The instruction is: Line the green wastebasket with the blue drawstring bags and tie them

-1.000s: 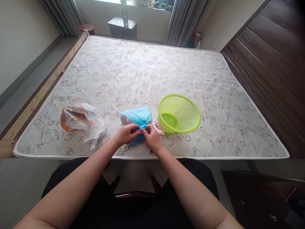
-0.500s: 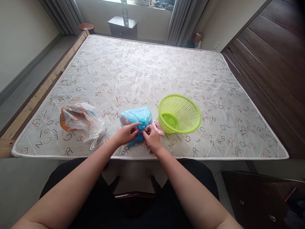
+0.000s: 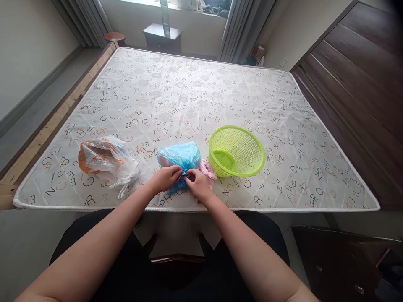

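A light blue plastic bag lies near the mattress's front edge, with something reddish showing faintly through its left side. Both hands meet at its gathered neck. My left hand is closed, thumb and forefinger pinching a thin red string against the neck. My right hand pinches at the same spot from the right, also on the string; its fingertips are partly hidden. The bag's loose blue end hangs below the fingers. Beside my right hand, a pink fluffy cloth lies partly covered by it.
A green mesh plastic basket stands tilted on the right. On the left rests a white and orange plastic bag. The letter-patterned mattress lies between a wooden rail and a dark wooden headboard.
My fingers have drawn in closer around the bag's neck, and more of the red string shows. The right hand has turned slightly, uncovering more pink cloth. The bag and basket stay put.
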The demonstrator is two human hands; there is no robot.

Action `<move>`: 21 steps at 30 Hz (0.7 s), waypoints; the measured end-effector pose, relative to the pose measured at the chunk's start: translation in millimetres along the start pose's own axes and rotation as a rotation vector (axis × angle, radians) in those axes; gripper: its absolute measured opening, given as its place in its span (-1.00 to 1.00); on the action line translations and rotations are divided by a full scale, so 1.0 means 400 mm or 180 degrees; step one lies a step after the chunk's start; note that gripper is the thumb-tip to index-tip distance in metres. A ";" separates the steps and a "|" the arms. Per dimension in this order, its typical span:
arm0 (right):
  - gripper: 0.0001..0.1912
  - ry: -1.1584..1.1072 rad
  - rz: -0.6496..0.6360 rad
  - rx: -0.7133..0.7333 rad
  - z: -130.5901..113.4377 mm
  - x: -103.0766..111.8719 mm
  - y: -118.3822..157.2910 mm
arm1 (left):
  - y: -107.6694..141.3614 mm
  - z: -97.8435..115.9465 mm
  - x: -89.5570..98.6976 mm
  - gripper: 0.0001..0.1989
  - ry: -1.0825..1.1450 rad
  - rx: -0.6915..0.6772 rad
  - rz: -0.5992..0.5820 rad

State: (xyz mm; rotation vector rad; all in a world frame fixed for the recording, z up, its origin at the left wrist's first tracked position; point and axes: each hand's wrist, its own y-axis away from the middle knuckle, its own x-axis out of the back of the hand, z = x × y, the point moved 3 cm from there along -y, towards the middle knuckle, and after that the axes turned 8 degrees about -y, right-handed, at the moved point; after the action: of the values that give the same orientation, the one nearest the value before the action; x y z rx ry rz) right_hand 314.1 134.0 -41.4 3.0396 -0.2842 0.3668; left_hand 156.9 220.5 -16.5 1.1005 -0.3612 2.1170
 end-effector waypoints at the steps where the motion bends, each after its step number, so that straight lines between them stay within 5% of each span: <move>1: -0.88 0.0061 -0.0021 0.0018 0.000 -0.002 0.002 | 0.000 0.000 0.000 -0.67 -0.0016 0.0005 -0.0020; 21: -0.95 0.0157 -0.0184 0.0117 0.000 -0.014 0.009 | -0.001 0.001 -0.006 -0.68 -0.0075 0.0091 -0.0323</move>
State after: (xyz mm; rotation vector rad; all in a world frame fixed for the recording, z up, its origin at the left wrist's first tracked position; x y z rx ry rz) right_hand 308.2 131.4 -42.6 3.0614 -0.1882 0.4472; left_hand 158.3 219.4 -18.3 1.1371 -0.2810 2.0273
